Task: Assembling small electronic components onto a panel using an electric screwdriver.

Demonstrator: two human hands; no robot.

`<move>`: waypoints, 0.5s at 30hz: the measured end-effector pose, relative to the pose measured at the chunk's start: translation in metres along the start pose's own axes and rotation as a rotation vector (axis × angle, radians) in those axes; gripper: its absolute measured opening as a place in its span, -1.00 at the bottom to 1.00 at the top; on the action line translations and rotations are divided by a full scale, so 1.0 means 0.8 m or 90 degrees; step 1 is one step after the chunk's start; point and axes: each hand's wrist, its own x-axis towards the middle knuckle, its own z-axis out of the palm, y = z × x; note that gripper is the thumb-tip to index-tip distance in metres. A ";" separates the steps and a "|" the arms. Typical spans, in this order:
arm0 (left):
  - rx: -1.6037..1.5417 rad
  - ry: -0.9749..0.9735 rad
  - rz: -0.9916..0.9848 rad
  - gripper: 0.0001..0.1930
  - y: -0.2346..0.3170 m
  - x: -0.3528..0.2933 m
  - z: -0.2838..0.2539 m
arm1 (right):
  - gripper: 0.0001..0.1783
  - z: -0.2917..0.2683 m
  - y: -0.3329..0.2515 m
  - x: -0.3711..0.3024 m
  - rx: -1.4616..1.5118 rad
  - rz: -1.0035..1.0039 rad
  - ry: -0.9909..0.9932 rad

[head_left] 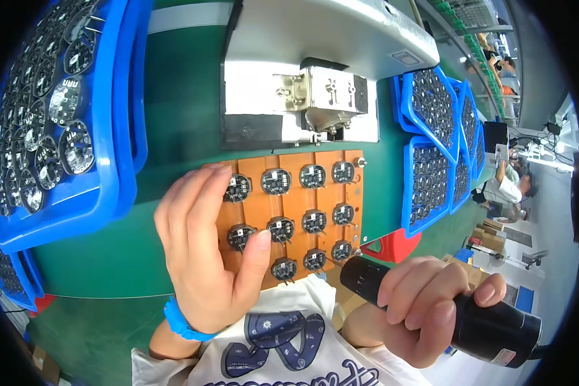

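An orange-brown fixture board (258,209) lies on the green work surface in front of me, with rows of small round black circuit boards (314,221) set in it. My left hand (206,257) rests on its left side, fingers stretched out and thumb spread apart over the circuit boards. In my right hand (421,309) is a black electric screwdriver (495,328), gripped around its body and tilted sideways. Its nose is by the fixture's near right corner, next to a round circuit board (341,250). Whether the bit touches a screw is too small to tell.
Behind the fixture stands a metal machine (334,96) with a silver bracket. Blue trays (119,174) full of round circuit boards are stacked at left; more blue trays (406,186) stand at right. A red container (399,246) sits by the right edge. Other people are far right.
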 end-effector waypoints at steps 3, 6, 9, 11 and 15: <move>0.015 0.003 0.001 -0.41 -0.001 -0.001 -0.002 | -0.65 0.007 0.007 -0.003 0.012 0.005 0.026; -0.003 0.000 0.005 -0.41 0.005 0.002 0.001 | -0.66 -0.002 0.002 0.001 0.010 0.005 0.012; 0.000 -0.005 0.001 -0.41 0.006 0.003 0.001 | -0.72 0.000 -0.004 0.024 0.037 -0.025 -0.019; -0.005 0.002 -0.002 -0.41 0.006 0.002 0.001 | -0.83 0.021 -0.004 0.062 0.103 -0.076 0.004; -0.001 -0.004 -0.008 -0.40 0.009 -0.006 -0.007 | -0.80 0.029 -0.016 0.150 0.035 0.064 -0.196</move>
